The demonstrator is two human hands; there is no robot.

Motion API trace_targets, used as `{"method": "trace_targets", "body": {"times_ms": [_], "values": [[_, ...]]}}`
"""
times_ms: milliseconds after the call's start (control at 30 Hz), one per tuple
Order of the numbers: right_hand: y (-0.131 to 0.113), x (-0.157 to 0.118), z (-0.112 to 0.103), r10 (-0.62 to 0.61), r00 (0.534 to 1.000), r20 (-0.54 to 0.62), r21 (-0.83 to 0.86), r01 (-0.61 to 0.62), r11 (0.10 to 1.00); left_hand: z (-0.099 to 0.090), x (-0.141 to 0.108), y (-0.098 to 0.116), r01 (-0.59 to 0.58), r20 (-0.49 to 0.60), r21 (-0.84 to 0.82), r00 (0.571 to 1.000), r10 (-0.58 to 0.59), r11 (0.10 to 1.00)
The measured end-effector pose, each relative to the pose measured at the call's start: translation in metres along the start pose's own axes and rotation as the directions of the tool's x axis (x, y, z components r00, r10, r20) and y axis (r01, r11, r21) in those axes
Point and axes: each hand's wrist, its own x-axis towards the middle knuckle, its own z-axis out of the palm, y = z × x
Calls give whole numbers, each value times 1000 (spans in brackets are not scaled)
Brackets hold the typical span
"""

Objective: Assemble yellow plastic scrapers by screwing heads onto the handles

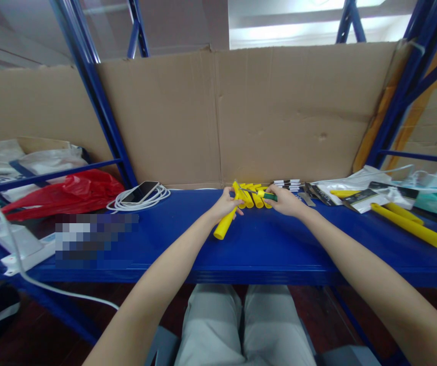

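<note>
Where the left hand (225, 204) faces the right hand (286, 202): a thin metal shaft reaches across to the upper end of a yellow-handled piece (223, 227), probably for some adjustment or fitting there.
Left hand: fingers closed round the yellow-handled piece near its upper end; the handle slants down from the hand, towards the person. Whether it touches the table (264, 244) cannot be told.
Right hand: gripping a green-handled tool (270, 196), its shaft pointing towards the left hand.
Shaft tip: too small to tell whether it is seated or merely near.
Step in hand: seemingly close work on that upper end, one hand steadying, the other guiding.
Next move's demand: a firm left grip, the shaft kept in line, and light, controlled pressure from the right; a slip could reach the left fingers.
Yellow row: similar yellow pieces (258, 203) lie between the hands.
Beyond the right hand: black-and-white items (287, 184); farther to its right, yellow tubes (411, 226).
</note>
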Motion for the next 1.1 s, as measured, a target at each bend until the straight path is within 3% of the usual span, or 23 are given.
{"method": "trace_targets", "body": {"times_ms": [500, 667, 967, 1100], "values": [[-2, 0, 0, -8, 1000, 25, -12, 8, 1000, 2, -2, 4, 36, -17, -2, 999, -36, 999], [-2, 0, -1, -24, 999, 23, -23, 24, 999, -1, 0, 0, -48, -16, 47, 999, 49, 998], [-17, -3, -12, -148, 989, -8, -344, 136, 929, -8, 9, -11, -115, -63, 225, 989, 133, 968], [-20, -5, -13, -135, 991, 20, -412, 132, 902, -9, 10, -12, -129, -83, 249, 985, 154, 960]]}}
